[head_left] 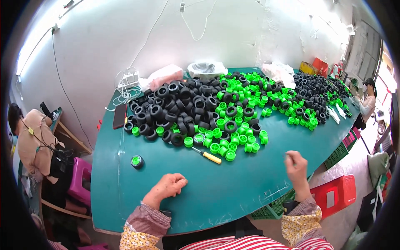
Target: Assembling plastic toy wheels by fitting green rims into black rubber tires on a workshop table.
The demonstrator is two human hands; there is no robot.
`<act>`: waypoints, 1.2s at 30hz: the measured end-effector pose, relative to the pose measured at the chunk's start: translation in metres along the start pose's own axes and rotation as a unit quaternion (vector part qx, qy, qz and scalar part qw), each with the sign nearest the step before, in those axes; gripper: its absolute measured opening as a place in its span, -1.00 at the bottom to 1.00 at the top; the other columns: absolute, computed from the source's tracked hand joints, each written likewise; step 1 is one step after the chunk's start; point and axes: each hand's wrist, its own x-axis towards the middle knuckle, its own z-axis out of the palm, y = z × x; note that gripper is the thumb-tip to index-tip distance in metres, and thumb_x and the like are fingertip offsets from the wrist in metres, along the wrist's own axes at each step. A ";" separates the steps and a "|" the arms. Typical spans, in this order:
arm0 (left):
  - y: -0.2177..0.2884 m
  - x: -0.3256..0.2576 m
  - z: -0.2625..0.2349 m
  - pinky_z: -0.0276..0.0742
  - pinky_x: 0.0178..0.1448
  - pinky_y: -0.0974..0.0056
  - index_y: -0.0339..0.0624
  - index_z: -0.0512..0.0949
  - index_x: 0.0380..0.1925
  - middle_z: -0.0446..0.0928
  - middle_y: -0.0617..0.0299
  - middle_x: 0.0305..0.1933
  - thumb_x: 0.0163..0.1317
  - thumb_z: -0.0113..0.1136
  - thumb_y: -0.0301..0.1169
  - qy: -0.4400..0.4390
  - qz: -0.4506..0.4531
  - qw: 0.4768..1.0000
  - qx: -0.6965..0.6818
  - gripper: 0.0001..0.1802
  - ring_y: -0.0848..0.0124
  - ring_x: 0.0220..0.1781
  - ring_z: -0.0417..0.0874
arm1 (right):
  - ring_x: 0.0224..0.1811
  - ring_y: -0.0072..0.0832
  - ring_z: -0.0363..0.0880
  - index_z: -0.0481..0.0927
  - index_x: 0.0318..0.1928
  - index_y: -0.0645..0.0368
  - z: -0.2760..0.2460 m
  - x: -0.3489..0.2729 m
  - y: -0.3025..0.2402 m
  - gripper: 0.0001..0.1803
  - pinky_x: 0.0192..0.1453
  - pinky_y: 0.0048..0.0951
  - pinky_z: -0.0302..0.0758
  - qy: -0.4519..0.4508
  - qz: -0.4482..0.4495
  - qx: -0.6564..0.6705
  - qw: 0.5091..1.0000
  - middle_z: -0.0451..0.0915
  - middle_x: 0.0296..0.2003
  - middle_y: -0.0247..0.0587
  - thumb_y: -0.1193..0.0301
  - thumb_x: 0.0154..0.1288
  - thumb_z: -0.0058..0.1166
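Note:
My left hand rests low over the green table with its fingers curled in, and nothing shows in it. Closest to it is a small black tyre fitted on a green wheel hub. Over the table's right side, my right hand is raised with the fingers bent closed; whatever they may hold is hidden. Between the hands and the pile lies a screwdriver with a yellow handle. Beyond it spread a large heap of loose black tyres and many bright green wheel hubs, partly mixed.
The curved green table carries a phone, a white power strip and plastic bags. A red stool and green crates stand below. One person sits at left; another works at far right.

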 end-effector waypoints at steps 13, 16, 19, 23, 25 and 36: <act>-0.024 -0.004 -0.012 0.34 -0.52 0.53 -0.31 0.52 -0.36 0.47 0.31 -0.60 0.18 0.08 -0.39 0.243 0.145 0.945 -0.167 -0.83 0.63 -0.62 0.41 | -0.49 -0.55 0.48 0.51 -0.28 0.23 0.180 0.120 -0.065 -0.80 -0.38 -0.50 0.42 -0.260 -0.005 0.182 0.948 0.54 -0.51 -0.24 0.41 0.07 0.07; -0.029 -0.004 -0.018 0.33 -0.53 0.52 -0.30 0.52 -0.40 0.45 0.33 -0.62 0.17 0.09 -0.41 0.263 0.119 0.937 -0.198 -0.85 0.63 -0.61 0.40 | -0.40 -0.59 0.47 0.50 -0.16 0.23 0.228 0.147 -0.030 -0.68 -0.34 -0.51 0.44 -0.239 0.055 0.244 0.938 0.54 -0.38 -0.26 0.39 0.04 0.11; -0.033 0.001 -0.012 0.30 -0.54 0.49 -0.30 0.52 -0.42 0.43 0.35 -0.64 0.15 0.10 -0.41 0.260 0.143 0.939 -0.173 -0.85 0.64 -0.62 0.36 | -0.44 -0.49 0.50 0.50 -0.11 0.18 0.254 0.171 -0.012 -0.55 -0.32 -0.46 0.46 -0.190 0.074 0.164 0.965 0.52 -0.36 -0.18 0.24 -0.04 0.16; -0.034 0.000 -0.015 0.26 -0.55 0.49 -0.30 0.51 -0.44 0.38 0.35 -0.68 0.13 0.11 -0.44 0.254 0.115 0.951 -0.133 -0.88 0.65 -0.63 0.30 | -0.02 -0.10 0.39 0.51 -0.12 0.21 0.276 0.182 -0.026 -0.45 0.04 -0.28 0.35 -0.196 0.017 -0.056 0.979 0.43 -0.13 0.11 0.11 -0.10 0.15; -0.035 0.001 -0.018 0.26 -0.55 0.50 -0.30 0.51 -0.44 0.38 0.35 -0.68 0.13 0.11 -0.44 0.247 0.102 0.952 -0.147 -0.88 0.65 -0.63 0.31 | -0.08 -0.09 0.44 0.51 -0.13 0.19 0.286 0.182 -0.026 -0.46 0.00 -0.25 0.38 -0.205 0.031 -0.083 0.975 0.46 -0.17 0.10 0.09 -0.10 0.12; -0.024 0.007 -0.018 0.25 -0.55 0.55 -0.28 0.51 -0.40 0.42 0.36 -0.62 0.17 0.08 -0.44 0.253 0.110 0.949 -0.152 -0.88 0.68 -0.61 0.34 | -0.38 -0.08 0.51 0.53 -0.38 0.30 0.261 0.184 -0.059 -0.59 -0.27 -0.23 0.42 -0.129 0.065 0.085 0.986 0.52 -0.46 0.08 0.16 -0.10 0.07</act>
